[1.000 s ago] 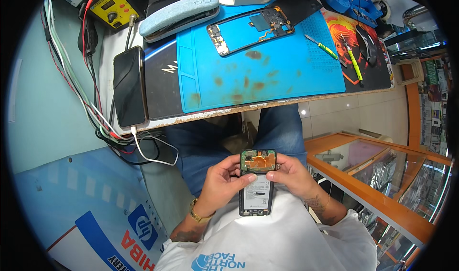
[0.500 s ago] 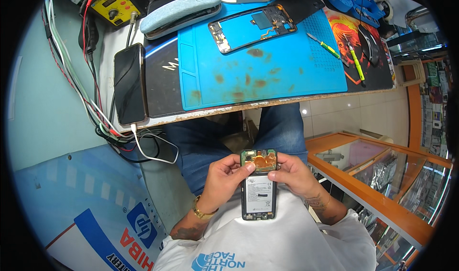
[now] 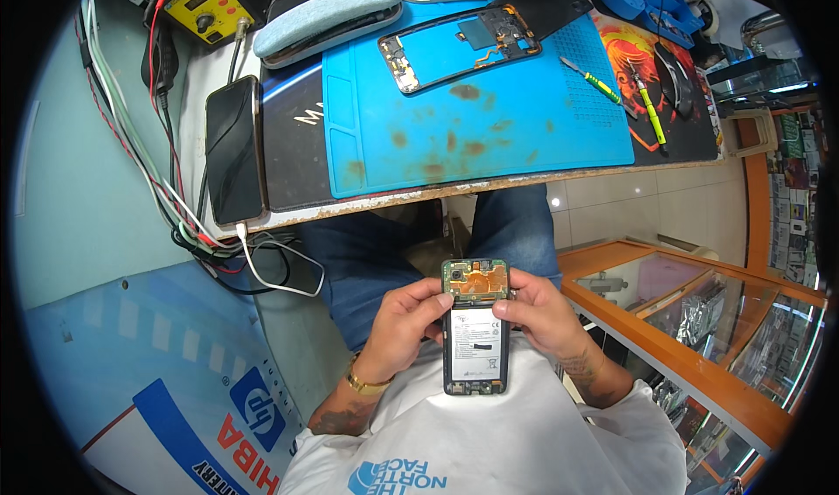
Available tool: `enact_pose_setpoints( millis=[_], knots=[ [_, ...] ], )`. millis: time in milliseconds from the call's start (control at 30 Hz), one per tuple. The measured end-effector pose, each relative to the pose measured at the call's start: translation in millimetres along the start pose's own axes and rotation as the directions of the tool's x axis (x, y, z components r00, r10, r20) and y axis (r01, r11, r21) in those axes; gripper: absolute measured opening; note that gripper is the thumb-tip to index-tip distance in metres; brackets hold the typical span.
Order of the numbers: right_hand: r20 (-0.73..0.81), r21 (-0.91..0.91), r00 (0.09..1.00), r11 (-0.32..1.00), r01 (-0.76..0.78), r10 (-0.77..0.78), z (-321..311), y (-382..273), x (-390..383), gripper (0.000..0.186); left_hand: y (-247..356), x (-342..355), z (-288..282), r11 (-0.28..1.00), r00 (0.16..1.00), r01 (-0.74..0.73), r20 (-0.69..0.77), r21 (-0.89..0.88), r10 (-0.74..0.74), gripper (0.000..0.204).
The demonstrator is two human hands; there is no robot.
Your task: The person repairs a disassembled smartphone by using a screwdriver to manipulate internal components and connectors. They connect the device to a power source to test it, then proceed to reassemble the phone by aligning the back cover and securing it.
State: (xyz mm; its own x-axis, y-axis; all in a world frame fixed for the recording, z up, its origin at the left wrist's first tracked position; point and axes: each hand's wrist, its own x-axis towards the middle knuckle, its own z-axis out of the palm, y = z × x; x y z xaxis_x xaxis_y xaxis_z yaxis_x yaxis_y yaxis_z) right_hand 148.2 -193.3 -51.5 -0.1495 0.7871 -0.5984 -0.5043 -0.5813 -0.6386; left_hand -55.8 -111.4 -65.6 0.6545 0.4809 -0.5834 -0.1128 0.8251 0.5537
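Between my two hands, close to my chest, is an opened smartphone [image 3: 476, 327] with its back cover off. Its circuit board [image 3: 489, 280] with copper-coloured shielding and a camera shows at the far end, and a white-labelled battery [image 3: 474, 355] fills the middle. My left hand [image 3: 406, 320] grips the left edge, thumb near the board's lower corner. On the opposite edge my right hand [image 3: 535, 307] is closed, its thumb beside the top of the battery. The other fingertips are partly hidden behind the phone.
The bench ahead carries a blue work mat [image 3: 472, 137] with a phone frame [image 3: 459, 49], a green screwdriver [image 3: 601, 86] and a yellow one [image 3: 648, 115]. A glasses case [image 3: 330, 25] and a cabled black phone [image 3: 234, 150] lie left. A glass display case [image 3: 699, 311] stands right.
The phone has risen slightly in view, away from my chest. My left thumb has slid from the board to the phone's left edge.
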Motion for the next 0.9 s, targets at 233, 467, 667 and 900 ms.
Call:
enact_pose_setpoints(
  millis=[233, 467, 667, 900],
  knots=[
    [0.027, -0.059, 0.999, 0.998, 0.038, -0.036, 3.9, -3.9, 0.5, 0.039, -0.3, 1.0, 2.9, 0.986, 0.997, -0.071, -0.023, 0.149, 0.075, 0.013],
    [0.033, -0.094, 0.999, 0.995, 0.017, -0.014, 2.3, -3.3, 0.6, 0.034, -2.5, 1.7, 7.5, 0.977, 0.990, -0.115, -0.061, 0.178, 0.127, 0.011],
    [-0.049, -0.174, 0.999, 0.985, -0.002, -0.007, 3.4, -0.4, 3.7, 0.032, -5.5, 4.0, 8.7, 0.967, 0.985, -0.158, -0.030, 0.201, 0.167, 0.013],
    [0.017, -0.215, 0.999, 0.976, -0.039, 0.044, 4.4, -1.7, 5.2, 0.029, -4.0, 5.4, 13.7, 0.968, 0.992, -0.114, -0.033, 0.225, 0.124, 0.020]
  ],
)
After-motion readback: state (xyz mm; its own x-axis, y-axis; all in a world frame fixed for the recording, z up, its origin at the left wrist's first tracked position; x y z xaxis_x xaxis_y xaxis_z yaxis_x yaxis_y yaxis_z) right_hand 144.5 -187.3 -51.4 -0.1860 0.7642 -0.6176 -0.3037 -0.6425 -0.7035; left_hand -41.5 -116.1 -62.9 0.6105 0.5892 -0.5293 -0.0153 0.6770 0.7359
